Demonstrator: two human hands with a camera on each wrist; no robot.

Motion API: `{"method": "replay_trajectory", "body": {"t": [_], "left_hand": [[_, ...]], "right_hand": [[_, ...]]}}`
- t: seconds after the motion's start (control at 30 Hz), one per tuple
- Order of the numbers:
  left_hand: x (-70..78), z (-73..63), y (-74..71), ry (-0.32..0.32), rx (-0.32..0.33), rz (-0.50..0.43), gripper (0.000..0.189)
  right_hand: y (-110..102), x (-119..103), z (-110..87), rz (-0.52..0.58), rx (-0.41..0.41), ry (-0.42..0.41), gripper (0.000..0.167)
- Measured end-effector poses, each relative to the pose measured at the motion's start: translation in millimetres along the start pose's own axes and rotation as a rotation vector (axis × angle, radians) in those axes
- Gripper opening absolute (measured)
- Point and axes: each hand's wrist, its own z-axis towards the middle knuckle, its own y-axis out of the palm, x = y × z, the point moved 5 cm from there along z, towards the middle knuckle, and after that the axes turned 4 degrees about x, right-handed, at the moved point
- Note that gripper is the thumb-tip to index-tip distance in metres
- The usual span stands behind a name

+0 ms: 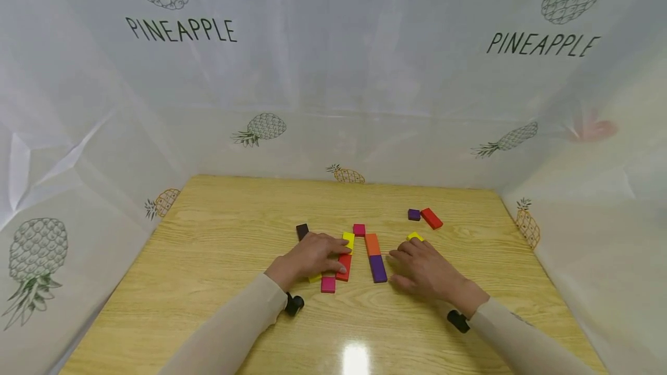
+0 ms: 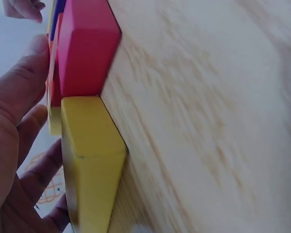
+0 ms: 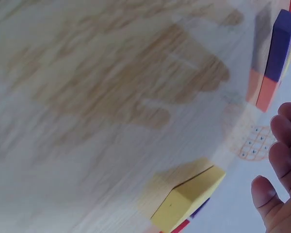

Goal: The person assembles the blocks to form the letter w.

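My left hand (image 1: 312, 254) rests with loosely bent fingers on a yellow block (image 1: 348, 239) and a red block (image 1: 343, 268), laid end to end. Beside its wrist are a small pink block (image 1: 328, 285) and another yellow block (image 2: 94, 155), partly hidden in the head view. A dark block (image 1: 302, 231) shows beyond the knuckles. Right of these, an orange block (image 1: 372, 244) and a purple block (image 1: 378, 269) form a second line, with a small pink block (image 1: 359, 230) near its far end. My right hand (image 1: 429, 268) holds nothing, fingers relaxed, between that line and a yellow block (image 1: 414, 236).
Farther back on the right lie a small purple block (image 1: 414, 214) and a red block (image 1: 432, 219). The wooden table (image 1: 229, 207) meets a pineapple-printed white sheet (image 1: 333, 74) at its back and sides.
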Motion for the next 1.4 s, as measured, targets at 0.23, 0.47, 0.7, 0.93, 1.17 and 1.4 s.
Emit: {"method": "replay_trajectory", "body": {"t": [0.23, 0.47, 0.7, 0.93, 1.17, 1.4], "left_hand": [[15.8, 7.4, -3.9, 0.023, 0.079, 0.066, 0.047], [44.2, 24.6, 0.3, 0.043, 0.103, 0.06, 0.045], [56.0, 40.0, 15.9, 0.046, 0.096, 0.1, 0.045], [62.0, 45.9, 21.7, 0.041, 0.104, 0.109, 0.047], [60.0, 44.5, 25.3, 0.05, 0.109, 0.139, 0.046], [58.8, 43.7, 26.5, 0.06, 0.112, 0.136, 0.046]], "right_hand": [[-7, 7, -7.2, -0.021, 0.053, -0.002, 0.051], [-10, 13, -11.4, -0.055, 0.064, 0.009, 0.051], [-10, 18, -15.7, -0.051, 0.07, 0.02, 0.05], [-10, 24, -18.7, -0.057, 0.05, 0.051, 0.052], [-12, 32, -11.0, -0.055, 0.032, 0.073, 0.05], [-13, 68, 4.2, -0.052, 0.039, 0.171, 0.047]]}}
